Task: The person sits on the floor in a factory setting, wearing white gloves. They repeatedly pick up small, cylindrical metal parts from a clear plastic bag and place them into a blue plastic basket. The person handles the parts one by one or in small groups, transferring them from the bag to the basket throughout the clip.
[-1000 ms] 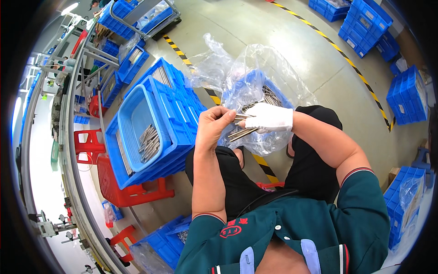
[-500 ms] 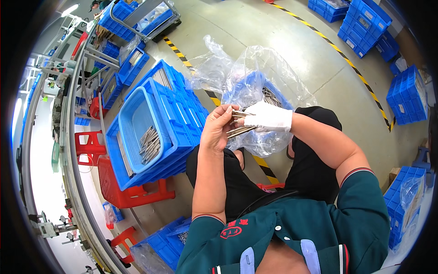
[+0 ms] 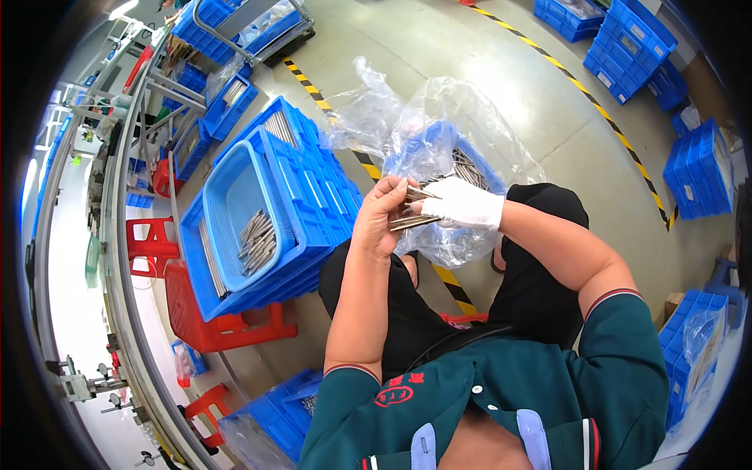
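My bare left hand (image 3: 378,218) is closed around several thin metal rods (image 3: 413,222), which point to the right toward my other hand. My right hand (image 3: 464,202), in a white glove, has its fingers closed at the rods' other ends. Just beyond both hands, a clear plastic bag (image 3: 501,129) spreads open over a blue bin with more metal rods (image 3: 468,169) in it. To my left, a light blue mesh basket (image 3: 223,188) sits on stacked blue crates and holds a loose pile of short rods (image 3: 257,241).
The stacked blue crates (image 3: 317,176) stand close by my left forearm, with a red stool (image 3: 192,313) beneath them. More blue crates (image 3: 630,47) are at the far right and along the right side (image 3: 697,168). Yellow-black tape (image 3: 595,102) marks the floor. A trolley (image 3: 266,31) stands far left.
My hands keep nearly the same place over my lap, with the rods still between them. My left fingers have shifted slightly on the rods. The view has tilted a little.
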{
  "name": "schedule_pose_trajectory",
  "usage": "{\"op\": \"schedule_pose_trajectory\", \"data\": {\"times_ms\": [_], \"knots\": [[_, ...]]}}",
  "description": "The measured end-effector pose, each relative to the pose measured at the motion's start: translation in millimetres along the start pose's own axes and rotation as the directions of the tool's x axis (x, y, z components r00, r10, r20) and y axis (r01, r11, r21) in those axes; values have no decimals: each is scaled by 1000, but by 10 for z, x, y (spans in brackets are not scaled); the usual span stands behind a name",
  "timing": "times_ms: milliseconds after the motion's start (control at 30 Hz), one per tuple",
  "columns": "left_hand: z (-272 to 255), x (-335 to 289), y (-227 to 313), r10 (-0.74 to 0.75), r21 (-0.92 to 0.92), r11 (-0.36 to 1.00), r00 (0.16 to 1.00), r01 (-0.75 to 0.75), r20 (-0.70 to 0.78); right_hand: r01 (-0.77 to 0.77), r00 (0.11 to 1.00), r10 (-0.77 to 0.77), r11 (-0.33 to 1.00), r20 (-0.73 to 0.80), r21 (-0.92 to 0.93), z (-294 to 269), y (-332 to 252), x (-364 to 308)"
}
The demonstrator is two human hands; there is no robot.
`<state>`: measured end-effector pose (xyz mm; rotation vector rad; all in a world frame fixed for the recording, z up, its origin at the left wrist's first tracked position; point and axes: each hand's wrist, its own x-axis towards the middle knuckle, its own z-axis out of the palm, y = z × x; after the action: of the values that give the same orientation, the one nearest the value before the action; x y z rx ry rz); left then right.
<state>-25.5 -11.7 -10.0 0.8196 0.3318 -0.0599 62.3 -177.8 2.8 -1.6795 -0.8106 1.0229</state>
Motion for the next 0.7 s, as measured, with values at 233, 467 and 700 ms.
{"op": "schedule_pose_trajectory", "data": {"times_ms": [233,467,700], "knots": [[178,-5,21,286,525,819,958,-232,-23,25,1000,-25,997,0,-77,-136,-25,15],[-21,25,141,566,753,567,822,-332,-64,-24,998,29,996,62,-85,-114,-126,15],[178,161,42,337,-13,941,940,-338,-59,-57,998,64,857,4,512,-163,-3,70]]}}
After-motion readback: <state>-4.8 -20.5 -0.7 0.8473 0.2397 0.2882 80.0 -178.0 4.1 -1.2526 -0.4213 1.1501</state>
